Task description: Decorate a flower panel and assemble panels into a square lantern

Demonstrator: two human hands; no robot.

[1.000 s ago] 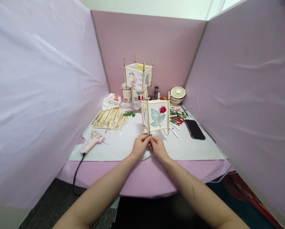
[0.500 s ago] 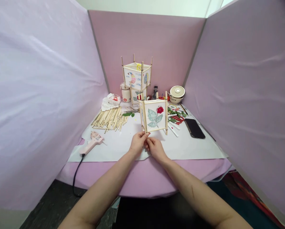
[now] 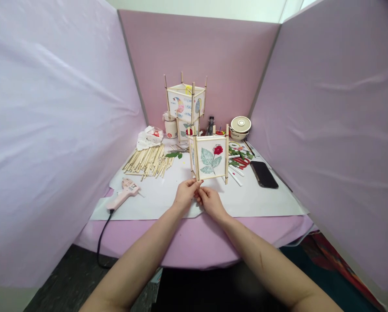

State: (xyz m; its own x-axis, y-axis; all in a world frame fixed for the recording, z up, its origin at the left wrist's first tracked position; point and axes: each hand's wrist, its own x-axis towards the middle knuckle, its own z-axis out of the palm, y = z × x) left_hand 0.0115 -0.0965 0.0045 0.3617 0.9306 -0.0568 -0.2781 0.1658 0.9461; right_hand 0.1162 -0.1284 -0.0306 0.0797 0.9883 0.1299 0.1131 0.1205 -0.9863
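A small lantern (image 3: pixel 210 158) of bamboo sticks and white panels is held up above the table; its front panel shows a red rose with green leaves. My left hand (image 3: pixel 187 193) pinches the lantern's lower front corner, at the foot of a stick post. Just below and to the right, my right hand (image 3: pixel 210 201) is closed, its fingertips together close to the left ones. Whatever lies between the right fingers is hidden. Behind stands a bigger lantern (image 3: pixel 182 104) with moon drawings, partly covering another rose panel below it.
On the left lie a pile of bamboo sticks (image 3: pixel 148 161) and a pink glue gun (image 3: pixel 124 195) with a black cord. To the right are a phone (image 3: pixel 264 174), red-handled scissors (image 3: pixel 241 163) and leaves. A lidded bowl (image 3: pixel 241 125) and a white jar (image 3: pixel 171 128) stand at the back.
The view has shifted very slightly. Both hands and the lantern keep almost the same position and hold.
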